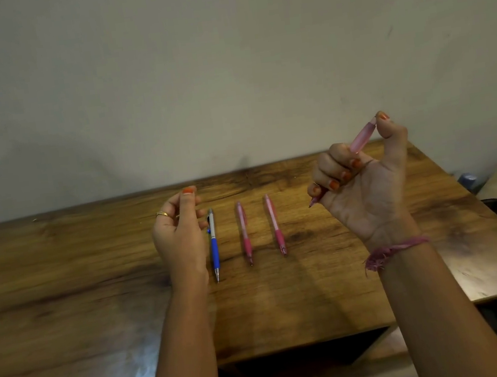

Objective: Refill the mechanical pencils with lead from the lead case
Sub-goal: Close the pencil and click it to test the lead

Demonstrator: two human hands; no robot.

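Pencils: the right hand (363, 179) curls its fingers around a pink pencil (360, 138), thumb on its cap. The left hand (180, 229) hovers, fingers loosely curled, empty. A blue pencil (214, 243) and two pink pencils (244, 233) lie parallel on the wooden table (65, 291), before a plain wall (193, 69).

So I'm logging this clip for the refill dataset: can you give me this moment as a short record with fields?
right hand: raised, grips a pink pencil, thumb on its top end
left hand: hovers over the table, fingers loosely curled, holds nothing visible
on table: blue pencil, two pink pencils, side by side, tips toward the person
lead case: not visible
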